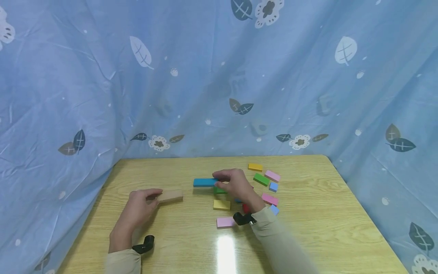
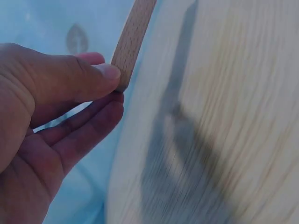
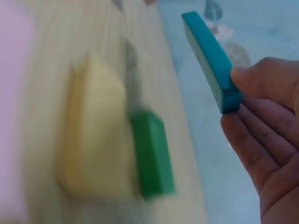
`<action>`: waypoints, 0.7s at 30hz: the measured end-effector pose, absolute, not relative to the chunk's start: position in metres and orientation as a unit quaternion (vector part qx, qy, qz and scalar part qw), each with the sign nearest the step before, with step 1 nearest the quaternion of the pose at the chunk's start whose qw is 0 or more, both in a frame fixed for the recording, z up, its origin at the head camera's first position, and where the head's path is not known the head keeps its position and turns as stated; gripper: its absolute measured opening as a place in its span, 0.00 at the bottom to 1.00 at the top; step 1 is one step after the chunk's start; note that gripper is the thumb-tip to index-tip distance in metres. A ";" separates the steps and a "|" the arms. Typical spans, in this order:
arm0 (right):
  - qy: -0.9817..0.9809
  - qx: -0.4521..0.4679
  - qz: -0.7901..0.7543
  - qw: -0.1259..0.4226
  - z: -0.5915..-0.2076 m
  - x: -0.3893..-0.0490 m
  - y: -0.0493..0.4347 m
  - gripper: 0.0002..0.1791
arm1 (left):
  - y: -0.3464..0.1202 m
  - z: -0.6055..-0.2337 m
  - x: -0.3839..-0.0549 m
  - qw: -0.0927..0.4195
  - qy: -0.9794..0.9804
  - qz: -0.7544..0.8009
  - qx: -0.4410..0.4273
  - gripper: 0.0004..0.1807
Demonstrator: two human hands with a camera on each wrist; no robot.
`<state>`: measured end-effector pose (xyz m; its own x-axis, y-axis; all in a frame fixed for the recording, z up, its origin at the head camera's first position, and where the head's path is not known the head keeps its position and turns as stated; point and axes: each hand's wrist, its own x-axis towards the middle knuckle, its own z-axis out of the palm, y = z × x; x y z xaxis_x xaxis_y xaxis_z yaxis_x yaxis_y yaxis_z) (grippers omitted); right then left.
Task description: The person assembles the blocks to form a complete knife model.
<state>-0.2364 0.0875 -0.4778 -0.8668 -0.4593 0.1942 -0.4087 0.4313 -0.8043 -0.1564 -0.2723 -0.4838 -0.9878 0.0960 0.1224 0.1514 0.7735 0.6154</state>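
Between thumb and fingers, my left hand (image 1: 138, 208) pinches one end of a plain wooden block (image 1: 171, 195) at the left of the table. The left wrist view shows that block (image 2: 133, 44) raised, with its shadow on the tabletop. My right hand (image 1: 237, 187) pinches a long blue block (image 1: 204, 182) by its right end. In the right wrist view this block (image 3: 209, 51) looks teal and is held off the table. Below it, partly covered by the hand in the head view, lies a green block (image 1: 220, 190). A yellow block (image 1: 221, 205) lies nearer me.
Right of the right hand lie an orange block (image 1: 255, 167), another green block (image 1: 261, 179), pink blocks (image 1: 272, 176) and small blue blocks (image 1: 273, 187). A light pink block (image 1: 224, 222) lies in front. The right forearm partly hides a red piece (image 1: 245, 208). A blue curtain (image 1: 205, 95) hangs behind the table (image 1: 308, 228).
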 end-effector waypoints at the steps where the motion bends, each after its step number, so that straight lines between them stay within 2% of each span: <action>1: 0.842 -0.252 -0.477 0.026 -0.480 -0.230 0.082 0.17 | -0.277 -0.483 -0.155 0.046 -0.940 -0.331 -0.062 0.18; 6: 0.827 -0.223 -0.515 0.037 -0.499 -0.204 0.057 0.16 | -0.293 -0.482 -0.149 0.044 -0.942 -0.330 -0.041 0.19; 11: 0.824 -0.205 -0.526 0.040 -0.517 -0.192 0.044 0.16 | -0.297 -0.487 -0.152 0.038 -0.943 -0.328 -0.045 0.18; 16: 0.839 -0.199 -0.506 0.018 -0.525 -0.189 0.051 0.15 | -0.291 -0.492 -0.156 0.028 -0.944 -0.325 -0.054 0.17; 21: 0.850 -0.192 -0.489 0.019 -0.525 -0.183 0.070 0.17 | -0.280 -0.494 -0.158 0.004 -0.941 -0.333 -0.060 0.18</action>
